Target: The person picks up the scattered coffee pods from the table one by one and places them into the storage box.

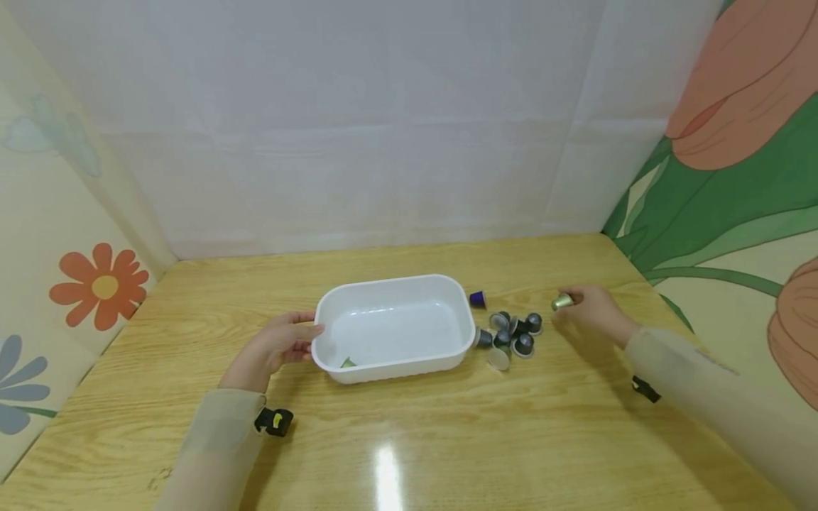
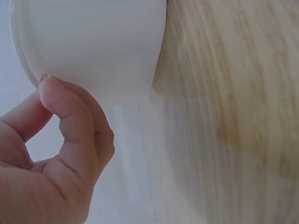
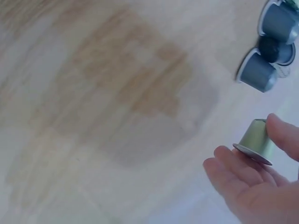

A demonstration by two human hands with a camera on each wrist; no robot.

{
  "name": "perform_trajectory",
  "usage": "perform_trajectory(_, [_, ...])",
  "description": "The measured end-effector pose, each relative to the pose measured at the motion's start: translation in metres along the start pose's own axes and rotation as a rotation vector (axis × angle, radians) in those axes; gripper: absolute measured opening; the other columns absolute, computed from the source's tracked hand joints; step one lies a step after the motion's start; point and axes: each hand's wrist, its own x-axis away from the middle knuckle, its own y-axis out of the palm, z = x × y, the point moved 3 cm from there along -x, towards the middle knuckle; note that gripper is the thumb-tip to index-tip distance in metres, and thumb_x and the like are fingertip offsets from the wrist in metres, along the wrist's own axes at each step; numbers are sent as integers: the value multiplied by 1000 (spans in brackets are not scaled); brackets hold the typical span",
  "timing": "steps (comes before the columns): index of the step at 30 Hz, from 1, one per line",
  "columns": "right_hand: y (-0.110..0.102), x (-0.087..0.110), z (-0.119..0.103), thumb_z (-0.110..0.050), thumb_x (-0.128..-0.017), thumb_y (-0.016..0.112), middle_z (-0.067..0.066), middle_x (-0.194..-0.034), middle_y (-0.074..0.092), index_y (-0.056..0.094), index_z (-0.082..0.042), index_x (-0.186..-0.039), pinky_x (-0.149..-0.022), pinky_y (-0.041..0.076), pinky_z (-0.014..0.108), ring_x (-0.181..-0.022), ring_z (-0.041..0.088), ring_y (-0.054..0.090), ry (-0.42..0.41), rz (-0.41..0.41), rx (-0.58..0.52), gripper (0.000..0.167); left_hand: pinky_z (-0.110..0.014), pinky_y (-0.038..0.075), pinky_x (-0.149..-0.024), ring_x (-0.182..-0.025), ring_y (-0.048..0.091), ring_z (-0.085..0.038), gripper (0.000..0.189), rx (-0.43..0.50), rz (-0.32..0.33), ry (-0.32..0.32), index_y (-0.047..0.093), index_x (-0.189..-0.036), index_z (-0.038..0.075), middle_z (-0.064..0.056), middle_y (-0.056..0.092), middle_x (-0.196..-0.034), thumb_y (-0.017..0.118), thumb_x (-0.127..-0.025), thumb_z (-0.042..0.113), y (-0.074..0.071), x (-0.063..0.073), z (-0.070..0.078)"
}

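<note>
A white plastic tub [image 1: 396, 369] stands mid-table. Its left rim is pinched between the thumb and curled fingers of my left hand [image 1: 279, 343], which the left wrist view shows close up at the tub's wall [image 2: 103, 46]. My right hand [image 1: 597, 312] holds a light green coffee capsule [image 1: 562, 302] off to the right. Close up, thumb and fingers grip this green capsule [image 3: 256, 140] with its wide rim toward the fingers. Inside the tub, at the near left corner, lies another green capsule [image 1: 348, 363], partly hidden by the rim.
Several dark grey and black coffee capsules [image 1: 524, 345] lie in a loose cluster right of the tub. One shows its pale lid [image 1: 498, 358]. A purple capsule [image 1: 478, 299] lies by the tub's far right corner. A white cloth wall [image 1: 383, 177] stands behind the wooden table [image 1: 447, 440].
</note>
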Motion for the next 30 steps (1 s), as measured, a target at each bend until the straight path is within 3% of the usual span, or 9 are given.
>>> perform_trajectory(12, [-7,7,-28,-12,-94,65,35,-135,44,36,16,-139,-98,44,53,-122,48,46,-33,-29,-12,60,-19,52,-58,-61,55,-8,57,-8,-8,1,24,-145,-9,-3,57,-77,54,-100,10,0,1,0])
perform_trajectory(19, [-3,11,-48,-8,-95,63,34,-139,42,35,15,-141,-99,45,50,-124,46,45,-35,-67,-62,59,-18,51,-58,-61,55,-8,56,-4,-6,3,25,-144,-9,-3,57,-75,54,-99,9,0,-1,-1])
perform_trajectory(30, [4,9,-71,-8,-93,65,33,-134,47,38,14,-140,-96,48,47,-121,44,50,-63,-80,-53,58,-18,51,-57,-61,54,-8,57,-6,-1,6,25,-144,-9,-3,57,-76,54,-99,10,0,0,-1])
